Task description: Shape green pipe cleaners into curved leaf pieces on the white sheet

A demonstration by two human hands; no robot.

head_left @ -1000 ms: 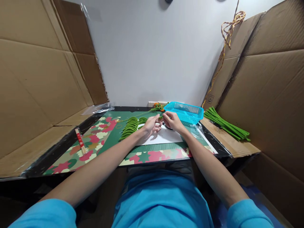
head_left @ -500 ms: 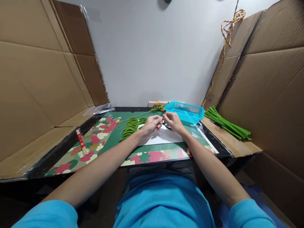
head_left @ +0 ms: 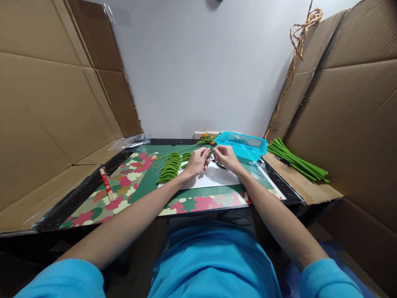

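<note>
My left hand (head_left: 198, 161) and my right hand (head_left: 226, 157) are raised over a white sheet (head_left: 211, 178), fingertips pinched and a small gap between them. A short bit of green pipe cleaner (head_left: 211, 151) appears to span that gap; most of it is hidden by the fingers. Left of my left hand, several bent green pipe cleaners (head_left: 170, 167) lie stacked in a row, with more curved ones (head_left: 186, 157) partly behind the hand. Under my right hand, the black handles of what look like scissors (head_left: 219, 165) rest on the sheet.
A blue plastic basket (head_left: 245, 145) stands behind my right hand, beside orange flowers (head_left: 206, 137) with green stems. Straight green pipe cleaners (head_left: 297, 161) lie in a bundle on cardboard at right. Wrapped chopsticks (head_left: 107, 185) lie at left. Cardboard walls (head_left: 350, 99) flank the table.
My fingertips have moved slightly apart, widening the gap between the two hands. Things on the table stay where they were.
</note>
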